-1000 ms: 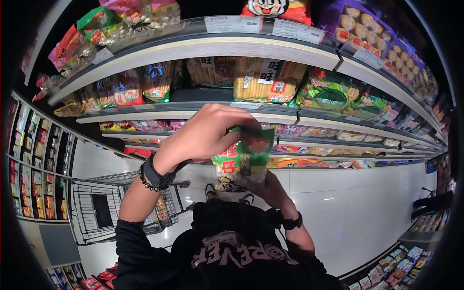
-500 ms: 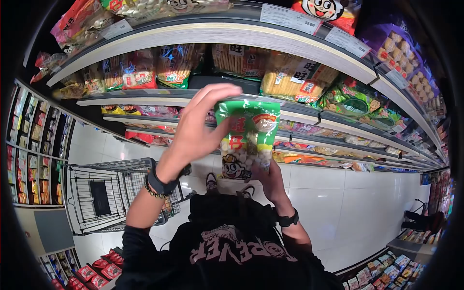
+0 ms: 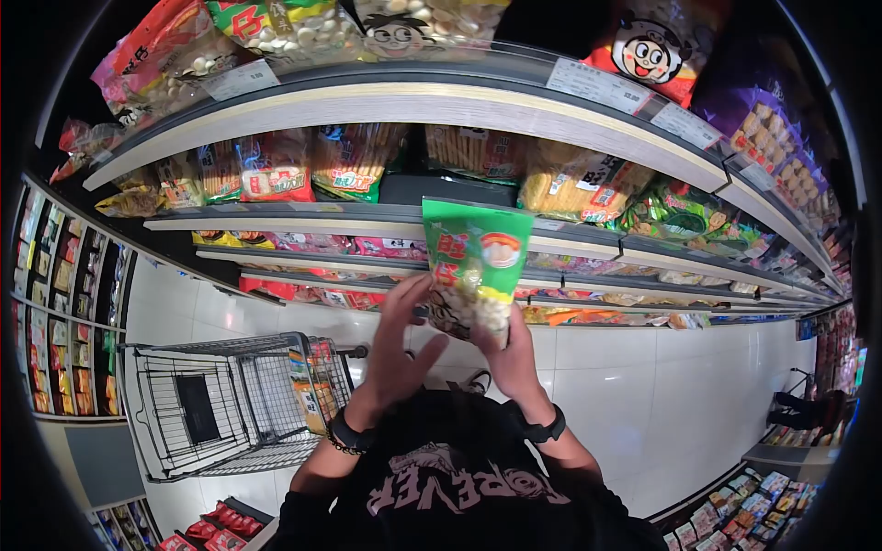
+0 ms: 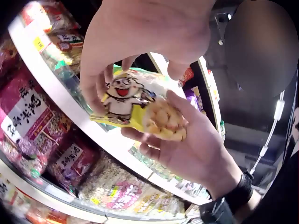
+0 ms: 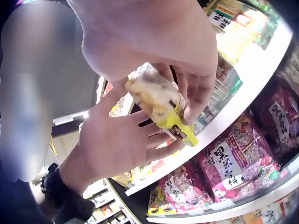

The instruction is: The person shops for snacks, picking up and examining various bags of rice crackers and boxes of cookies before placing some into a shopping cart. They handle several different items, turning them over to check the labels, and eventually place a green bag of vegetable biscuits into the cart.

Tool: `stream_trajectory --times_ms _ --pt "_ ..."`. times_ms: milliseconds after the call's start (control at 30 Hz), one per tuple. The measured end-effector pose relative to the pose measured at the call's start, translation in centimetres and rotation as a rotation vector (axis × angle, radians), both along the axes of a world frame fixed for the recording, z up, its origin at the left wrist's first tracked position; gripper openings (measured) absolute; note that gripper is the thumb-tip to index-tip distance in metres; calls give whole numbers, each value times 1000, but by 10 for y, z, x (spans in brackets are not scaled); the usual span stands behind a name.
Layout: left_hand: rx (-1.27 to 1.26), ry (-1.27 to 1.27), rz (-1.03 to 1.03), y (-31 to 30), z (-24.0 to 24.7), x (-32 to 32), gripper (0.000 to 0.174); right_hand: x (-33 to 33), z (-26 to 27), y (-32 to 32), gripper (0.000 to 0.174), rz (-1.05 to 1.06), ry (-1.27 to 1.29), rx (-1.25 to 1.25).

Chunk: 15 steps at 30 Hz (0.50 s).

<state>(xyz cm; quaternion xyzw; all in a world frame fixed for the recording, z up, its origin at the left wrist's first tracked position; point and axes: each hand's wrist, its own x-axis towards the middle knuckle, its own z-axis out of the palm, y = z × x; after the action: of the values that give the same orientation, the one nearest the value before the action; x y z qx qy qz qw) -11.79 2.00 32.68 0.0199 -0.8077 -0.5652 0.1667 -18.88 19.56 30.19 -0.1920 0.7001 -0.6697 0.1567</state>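
Note:
A green and yellow snack bag [image 3: 480,246] with small round pieces in its see-through lower part stands upright, slightly tilted, before the shelves. My right hand [image 3: 511,356] grips its bottom right, thumb across the front. At the lower left side is my left hand [image 3: 397,344], thumb spread apart and fingertips right at the edge of the bag. In the left wrist view, the bag's cartoon-printed side [image 4: 125,95] faces the camera, and the right hand [image 4: 191,144] holds it from below. The right wrist view has the left hand [image 5: 119,140] with fingers extended beside the bag.
Shelves [image 3: 441,101] of bagged snacks curve across the front, with a dark gap [image 3: 446,190] on the middle one. A shopping cart [image 3: 230,404] holding packages stands at my left. Red packs [image 3: 220,528] lie behind it. Another person's dark legs [image 3: 808,413] show far right.
My left hand has come down from the bag's top to its lower left side, uncovering the green upper part. The right hand keeps hold of the bag. The head view has shifted.

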Motion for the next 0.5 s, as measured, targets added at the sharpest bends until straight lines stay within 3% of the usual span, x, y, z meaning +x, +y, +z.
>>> stream_trajectory --times_ms 33,100,133,167,200,233,300,367,500 --pt "-1 2 1 4 -3 -1 68 1 -1 -6 56 18 249 117" --pt "536 -6 24 7 -17 -3 66 10 33 -16 65 79 271 180" --pt "560 -168 -25 -3 -25 2 61 14 36 -19 66 190 321 262" --pt "565 -168 -29 -11 -31 2 61 17 38 -22 66 300 370 345" --pt "782 -221 -42 -17 -36 2 60 18 35 -24 67 309 492 331" --pt "999 -277 -54 -24 -39 3 58 19 33 -25 67 307 489 338" --pt "1039 -288 -66 -38 -44 7 58 16 29 -27 67 292 473 200" --pt "1359 -243 -181 -51 -49 11 57 13 25 -27 67 202 451 211" --pt "1429 -300 -337 -72 -63 17 62 11 33 -47 76 68 382 161"
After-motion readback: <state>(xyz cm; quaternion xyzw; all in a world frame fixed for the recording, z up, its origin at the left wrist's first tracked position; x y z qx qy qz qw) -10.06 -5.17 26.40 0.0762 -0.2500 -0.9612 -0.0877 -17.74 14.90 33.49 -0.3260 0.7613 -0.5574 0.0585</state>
